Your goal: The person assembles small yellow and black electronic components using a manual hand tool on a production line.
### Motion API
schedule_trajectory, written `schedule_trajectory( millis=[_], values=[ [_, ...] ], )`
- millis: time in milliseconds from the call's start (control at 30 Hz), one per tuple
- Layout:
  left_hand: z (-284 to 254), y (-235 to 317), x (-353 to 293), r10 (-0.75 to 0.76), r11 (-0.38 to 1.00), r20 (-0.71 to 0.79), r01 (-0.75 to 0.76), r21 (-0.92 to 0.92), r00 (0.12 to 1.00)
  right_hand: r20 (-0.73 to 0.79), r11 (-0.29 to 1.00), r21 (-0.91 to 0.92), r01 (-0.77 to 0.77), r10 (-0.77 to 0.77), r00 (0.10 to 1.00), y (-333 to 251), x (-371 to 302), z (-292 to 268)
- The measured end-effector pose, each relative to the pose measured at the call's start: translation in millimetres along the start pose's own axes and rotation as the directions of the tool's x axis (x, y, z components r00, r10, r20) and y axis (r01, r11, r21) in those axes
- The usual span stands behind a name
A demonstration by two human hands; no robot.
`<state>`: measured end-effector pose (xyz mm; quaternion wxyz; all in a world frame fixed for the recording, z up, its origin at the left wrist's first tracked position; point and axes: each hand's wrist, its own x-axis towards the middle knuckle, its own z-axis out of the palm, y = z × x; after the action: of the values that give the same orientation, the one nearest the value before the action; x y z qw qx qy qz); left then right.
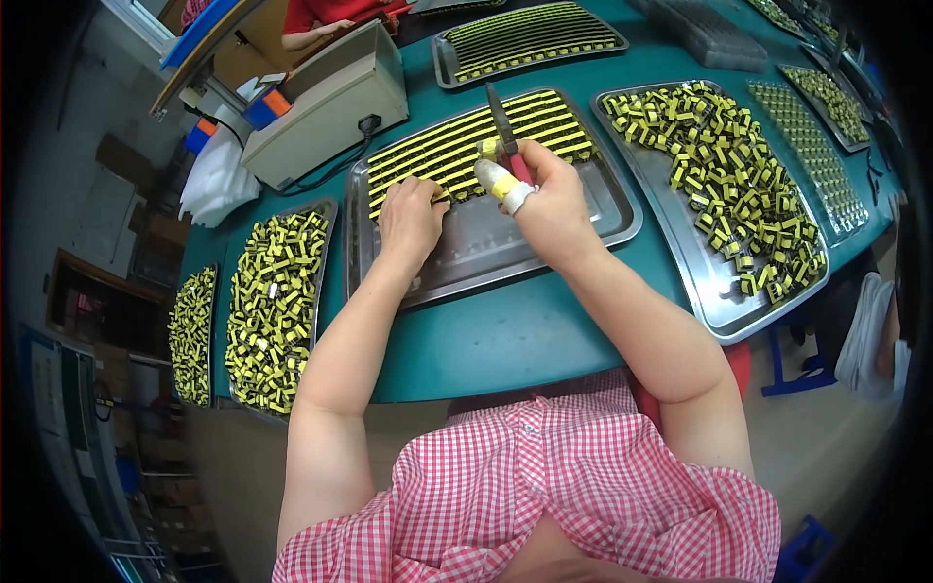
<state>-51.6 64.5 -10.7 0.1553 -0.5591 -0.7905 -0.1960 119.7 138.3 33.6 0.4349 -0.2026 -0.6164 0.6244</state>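
In front of me lies a metal tray (486, 243) with rows of small yellow-and-black wound components (428, 160) across its far part. My left hand (411, 219) is at the near end of these rows, its fingers curled in a pinch at a yellow-and-black component (440, 195). My right hand (552, 199) is closed around a red-handled tool (501, 121), whose long dark flat end points away from me. A white and yellow wrap (505, 187) covers its thumb. Another yellow component (488, 149) shows beside the tool, close to the right fingertips; whether the fingers touch it I cannot tell.
Loose components fill a tray (695, 291) on the right and two trays on the left, the nearer being a metal tray (326, 233). A beige metal box (340, 107) with a cable stands far left. Behind is another filled tray (442, 68). A co-worker's hand (316, 36) shows beyond.
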Motion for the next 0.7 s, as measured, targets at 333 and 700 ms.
schedule_trajectory(
  millis=[333, 700],
  values=[
    [7, -1, -1, 0.040, 0.999, -0.088, -0.038, 0.018, 0.995, 0.021, 1.000, 0.002, -0.008, 0.008, 1.000, -1, 0, 0],
    [-9, 7, -13, -0.025, 0.997, -0.155, 0.012, -0.083, 0.988, 0.021, 0.995, -0.087, 0.052, -0.050, 0.999, 3, -3, 4]
  ],
)
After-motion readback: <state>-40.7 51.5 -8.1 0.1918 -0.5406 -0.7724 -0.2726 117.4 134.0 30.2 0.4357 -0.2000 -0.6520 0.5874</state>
